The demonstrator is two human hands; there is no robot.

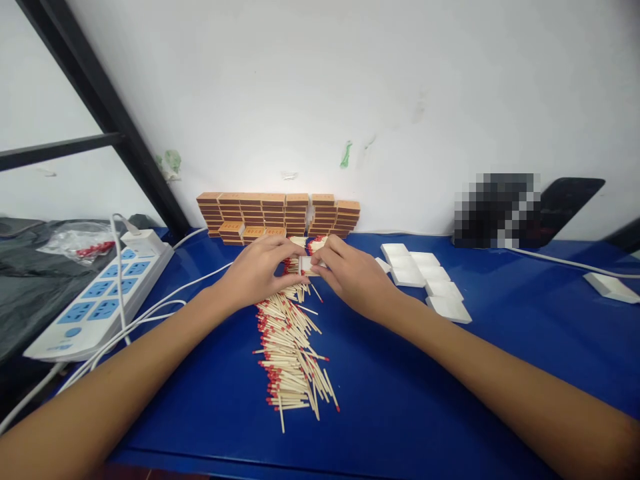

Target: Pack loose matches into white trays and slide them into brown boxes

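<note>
A small white matchbox tray (pixel 305 264) is held between my two hands over the matches. My left hand (pixel 263 268) grips its left side, thumb in front and fingers behind. At its right side, my right hand (pixel 350 272) has its fingers pinched together, partly covering the tray; matchsticks seem to lie at those fingertips, but the details are too small to tell. Loose red-tipped matches (pixel 290 347) spread in a long pile below and under my hands. More matches (pixel 318 244) lie just behind my fingers.
Stacked matchboxes (pixel 265 207) line the wall at the back. Several white trays (pixel 419 270) lie to the right, and another white tray (pixel 611 287) sits farther right. A power strip (pixel 103 293) with white cables is on the left. A dark phone-like object (pixel 570 207) leans against the wall.
</note>
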